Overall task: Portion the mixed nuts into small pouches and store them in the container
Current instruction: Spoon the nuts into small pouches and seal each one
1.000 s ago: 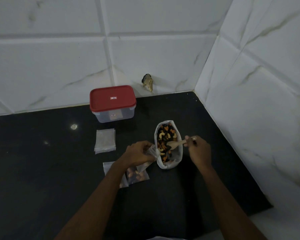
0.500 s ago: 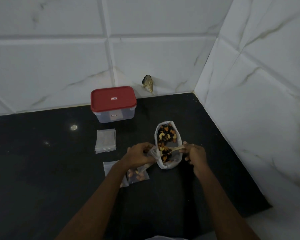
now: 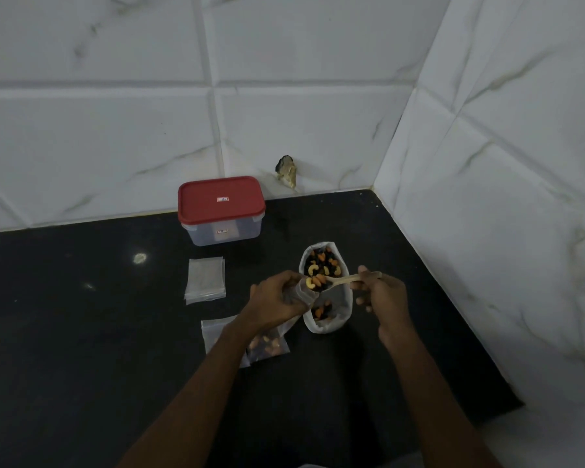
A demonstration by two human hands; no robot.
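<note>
Spoonful of mixed nuts (image 3: 314, 282) at the mouth of a small pouch (image 3: 301, 294).

Pinches the clear pouch open with the curled fingers of the left hand (image 3: 277, 300), just over the near half of the white bag (image 3: 347, 300) of nuts standing on the black countertop (image 3: 81, 332). Grips the handle of the wooden spoon (image 3: 347, 280) in the right hand (image 3: 382, 295), thumb and forefinger clamped on it, with the loaded bowl of cashews, almonds and dark pieces at the pouch's rim. Farther back, against the tiled wall (image 3: 115, 130): container (image 3: 221, 201) with its red lid on, well apart from both hands. Left of the bag: flat stack of empty pouches (image 3: 205, 280). Under the left wrist: filled pouch (image 3: 267, 346) lying on the countertop, partly over another flat one.
</note>
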